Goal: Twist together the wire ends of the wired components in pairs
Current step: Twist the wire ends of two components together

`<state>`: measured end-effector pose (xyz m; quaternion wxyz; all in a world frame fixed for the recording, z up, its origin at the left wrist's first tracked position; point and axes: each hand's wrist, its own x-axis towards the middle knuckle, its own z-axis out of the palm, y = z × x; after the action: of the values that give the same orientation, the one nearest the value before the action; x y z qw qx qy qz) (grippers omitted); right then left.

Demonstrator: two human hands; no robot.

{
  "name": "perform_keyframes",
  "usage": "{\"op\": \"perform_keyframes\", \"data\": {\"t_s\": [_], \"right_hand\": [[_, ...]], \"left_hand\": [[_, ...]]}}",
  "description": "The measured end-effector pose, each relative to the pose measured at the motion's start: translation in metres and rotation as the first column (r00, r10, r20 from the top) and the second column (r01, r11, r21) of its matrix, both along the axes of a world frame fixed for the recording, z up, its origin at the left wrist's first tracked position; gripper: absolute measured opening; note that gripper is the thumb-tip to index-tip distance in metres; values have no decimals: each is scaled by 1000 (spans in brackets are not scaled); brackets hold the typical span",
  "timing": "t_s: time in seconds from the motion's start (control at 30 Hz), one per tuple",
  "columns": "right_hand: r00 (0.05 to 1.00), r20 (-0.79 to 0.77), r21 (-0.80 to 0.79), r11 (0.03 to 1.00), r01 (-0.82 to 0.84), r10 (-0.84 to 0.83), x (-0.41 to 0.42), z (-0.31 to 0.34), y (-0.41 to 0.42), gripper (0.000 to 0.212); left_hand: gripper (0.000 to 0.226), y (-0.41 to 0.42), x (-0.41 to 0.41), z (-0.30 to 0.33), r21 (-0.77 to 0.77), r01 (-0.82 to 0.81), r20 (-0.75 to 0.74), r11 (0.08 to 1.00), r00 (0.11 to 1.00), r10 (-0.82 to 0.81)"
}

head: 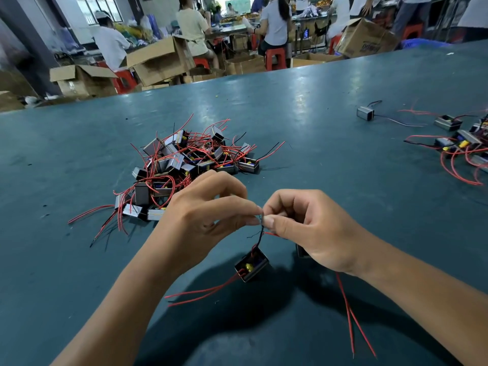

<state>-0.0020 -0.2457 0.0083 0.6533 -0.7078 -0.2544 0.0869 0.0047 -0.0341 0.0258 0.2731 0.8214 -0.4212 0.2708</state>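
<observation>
**Two hands pinching black wire ends together above a teal table**

A person's left hand and right hand are meeting fingertip to fingertip, each pinching the black wire ends between thumb and forefinger. One small wired component, a dark metal-framed block with a yellow part inside, is hanging from those wires just over the table, with two red leads trailing from it to the left. A second component is peeking out from under the right hand, mostly hidden; two more red leads are running down below the right wrist. Beyond the left hand, a pile of components, too tangled to count, is lying in a mass of red and black wires. At far right, a smaller cluster is resting, with one lone component near it. Several seated people and at least six open cardboard boxes are filling the background.
</observation>
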Motion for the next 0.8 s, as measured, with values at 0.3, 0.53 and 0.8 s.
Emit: {"op": "perform_keyframes", "data": {"t_s": [0.3,0.53,0.8], "right_hand": [[999,-22,32,999,-23,23,0,-1,-1,7],[1000,3,29,999,15,-15,0,-2,0,8],[995,74,19,998,62,-63,-1,-6,0,11]], "left_hand": [[12,-1,-4,3,71,-33,17,997,999,32],[9,-3,-4,3,160,-65,90,985,995,51],[16,-14,-8,-2,68,-39,-112,997,993,47]]}}
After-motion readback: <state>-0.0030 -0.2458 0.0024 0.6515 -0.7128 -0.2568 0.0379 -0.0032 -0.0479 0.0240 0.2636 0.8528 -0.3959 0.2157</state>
